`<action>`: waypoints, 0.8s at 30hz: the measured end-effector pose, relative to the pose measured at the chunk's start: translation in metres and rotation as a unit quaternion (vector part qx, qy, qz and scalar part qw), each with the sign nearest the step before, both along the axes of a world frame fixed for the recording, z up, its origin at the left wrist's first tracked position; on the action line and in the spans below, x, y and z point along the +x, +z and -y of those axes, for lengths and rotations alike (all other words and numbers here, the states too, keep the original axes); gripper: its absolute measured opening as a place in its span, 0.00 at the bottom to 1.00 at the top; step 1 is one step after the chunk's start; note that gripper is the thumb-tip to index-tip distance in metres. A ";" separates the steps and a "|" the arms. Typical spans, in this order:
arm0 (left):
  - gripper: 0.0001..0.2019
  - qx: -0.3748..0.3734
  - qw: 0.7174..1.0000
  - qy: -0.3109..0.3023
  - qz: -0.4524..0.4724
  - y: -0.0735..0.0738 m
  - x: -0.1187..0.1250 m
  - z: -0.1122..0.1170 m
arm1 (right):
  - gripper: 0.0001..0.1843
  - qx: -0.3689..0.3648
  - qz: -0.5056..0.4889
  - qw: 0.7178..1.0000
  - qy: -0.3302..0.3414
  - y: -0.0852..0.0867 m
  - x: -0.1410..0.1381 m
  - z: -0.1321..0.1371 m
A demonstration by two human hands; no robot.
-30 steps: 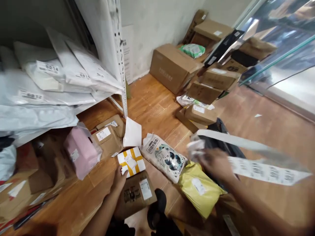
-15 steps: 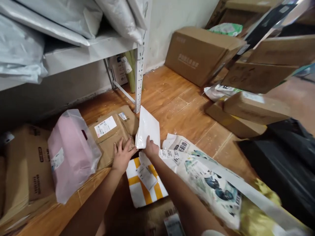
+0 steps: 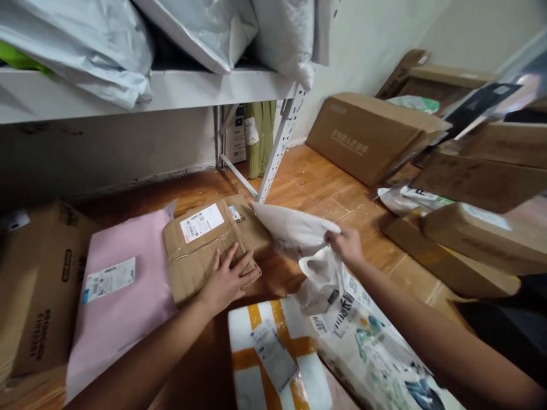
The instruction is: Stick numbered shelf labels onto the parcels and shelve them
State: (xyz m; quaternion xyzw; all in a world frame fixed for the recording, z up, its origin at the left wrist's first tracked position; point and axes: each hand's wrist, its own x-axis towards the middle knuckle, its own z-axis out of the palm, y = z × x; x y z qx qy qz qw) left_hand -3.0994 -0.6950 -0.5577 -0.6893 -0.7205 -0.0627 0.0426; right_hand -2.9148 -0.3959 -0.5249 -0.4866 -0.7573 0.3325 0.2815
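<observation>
My left hand lies with its fingers spread on the front part of a brown cardboard box that bears a white shipping label. My right hand is closed on the right end of a white plastic mailer bag, which stretches out to the left above the floor. Below the right hand is a crumpled white bag, lying by a white printed parcel. A white foam box with orange tape stands below and between my hands. The palm side of the right hand's grip is hidden.
To the left are a pink wrapped parcel and a tall carton. A white metal shelf loaded with grey bags stands above. Large carton and stacked boxes are at right, with a black parcel near.
My right hand has moved right, and the white mailer bag has tipped from upright to nearly flat. My left hand stays on the cardboard box. The view has shifted, showing things lower and larger.
</observation>
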 end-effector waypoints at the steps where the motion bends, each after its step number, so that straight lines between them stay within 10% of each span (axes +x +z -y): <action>1: 0.36 -0.005 1.000 -0.004 0.007 -0.002 -0.004 0.003 | 0.09 -0.013 -0.043 0.999 -0.020 0.005 -0.011 -0.001; 6: 0.37 -0.011 0.999 -0.010 0.038 -0.011 -0.010 0.008 | 0.08 0.022 -0.164 0.986 -0.014 0.009 -0.065 -0.008; 12: 0.41 -0.017 0.998 -0.012 0.063 -0.008 -0.012 -0.003 | 0.05 -0.048 -0.158 0.983 -0.079 -0.048 -0.135 -0.005; 17: 0.36 0.003 0.979 0.027 0.203 0.015 -0.022 0.043 | 0.12 -0.080 -0.081 0.992 -0.056 -0.078 -0.122 0.033; 19: 0.35 0.081 0.930 0.210 0.290 0.014 -0.028 0.081 | 0.21 -0.030 -0.082 0.995 -0.046 -0.071 -0.101 0.052; 21: 0.33 0.140 0.823 0.401 0.378 0.005 -0.035 0.113 | 0.25 -0.025 -0.074 0.996 0.051 -0.060 -0.085 0.078; 24: 0.28 0.118 0.744 0.427 0.501 -0.008 -0.040 0.125 | 0.25 -0.123 0.032 0.961 0.245 -0.048 -0.080 0.124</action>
